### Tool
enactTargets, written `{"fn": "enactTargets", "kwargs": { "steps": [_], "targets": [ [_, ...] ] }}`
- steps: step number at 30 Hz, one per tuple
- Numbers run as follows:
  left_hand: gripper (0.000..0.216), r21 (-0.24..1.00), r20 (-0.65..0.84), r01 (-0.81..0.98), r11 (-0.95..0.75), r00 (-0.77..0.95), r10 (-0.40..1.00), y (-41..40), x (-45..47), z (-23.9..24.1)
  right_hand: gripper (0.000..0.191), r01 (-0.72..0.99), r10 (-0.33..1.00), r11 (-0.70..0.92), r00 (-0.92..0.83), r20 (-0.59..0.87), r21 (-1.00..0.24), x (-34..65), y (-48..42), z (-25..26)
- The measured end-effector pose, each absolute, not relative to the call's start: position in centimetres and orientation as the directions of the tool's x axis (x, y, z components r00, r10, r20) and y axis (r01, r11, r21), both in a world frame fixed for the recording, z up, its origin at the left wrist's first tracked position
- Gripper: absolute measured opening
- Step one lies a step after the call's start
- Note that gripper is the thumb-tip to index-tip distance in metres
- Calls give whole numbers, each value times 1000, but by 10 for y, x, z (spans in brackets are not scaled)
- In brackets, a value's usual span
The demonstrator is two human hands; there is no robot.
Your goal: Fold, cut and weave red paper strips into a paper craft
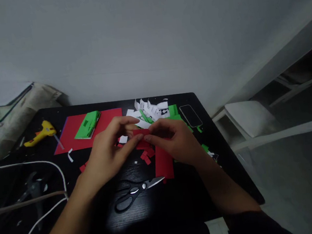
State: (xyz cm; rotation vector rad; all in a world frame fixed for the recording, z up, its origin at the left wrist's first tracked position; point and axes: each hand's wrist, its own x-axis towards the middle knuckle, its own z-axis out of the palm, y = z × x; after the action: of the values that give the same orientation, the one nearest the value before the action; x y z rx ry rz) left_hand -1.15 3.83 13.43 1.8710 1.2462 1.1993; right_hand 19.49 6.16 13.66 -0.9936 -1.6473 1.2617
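Between both hands, over the middle of the table, is a small piece of red paper (pixel 141 133). My left hand (pixel 113 140) pinches its left part between thumb and fingers. From the other side my right hand (pixel 175 139) pinches it, thumb close to the left thumb. Below the right hand lies a red paper strip (pixel 164 166), partly covered by that hand. Black-handled scissors (pixel 138 188) rest nearer to me, blades pointing right toward the strip. Small red paper scraps (pixel 147 155) lie under the hands. Behind them is a pile of white paper scraps (pixel 151 110).
A yellow glue gun (pixel 42 133) lies at left, beside a red sheet (pixel 108 117) bearing a green paper stack (pixel 88 125). At right are a phone (pixel 190 115) and green scraps (pixel 173 110). White cables (pixel 62 172) cross the left side. A stool (pixel 249 118) stands right of the table.
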Motion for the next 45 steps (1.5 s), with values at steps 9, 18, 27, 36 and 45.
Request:
{"fn": "enactTargets", "kwargs": {
  "steps": [9, 18, 27, 36, 45],
  "targets": [
    [15, 927, 265, 235, -293, 142, 954, 53, -16, 136, 15, 16, 947, 155, -288, 144, -988, 194, 70, 132],
    [4, 931, 247, 241, -273, 132, 960, 53, -16, 134, 9, 54, 935, 183, -319, 157, -982, 193, 70, 127],
    [13, 910, 291, 244, -336, 204, 935, 50, -19, 137, 14, -13, 922, 166, -352, 159, -986, 200, 70, 133],
    [18, 795, 368, 368, -482, 338, 866, 46, -21, 140, 13, -59, 941, 129, -307, 141, -990, 194, 70, 129],
    [13, 875, 258, 371, -311, 186, 948, 47, -18, 137, 9, 14, 946, 183, -273, 172, -983, 193, 69, 124]
  ]
}}
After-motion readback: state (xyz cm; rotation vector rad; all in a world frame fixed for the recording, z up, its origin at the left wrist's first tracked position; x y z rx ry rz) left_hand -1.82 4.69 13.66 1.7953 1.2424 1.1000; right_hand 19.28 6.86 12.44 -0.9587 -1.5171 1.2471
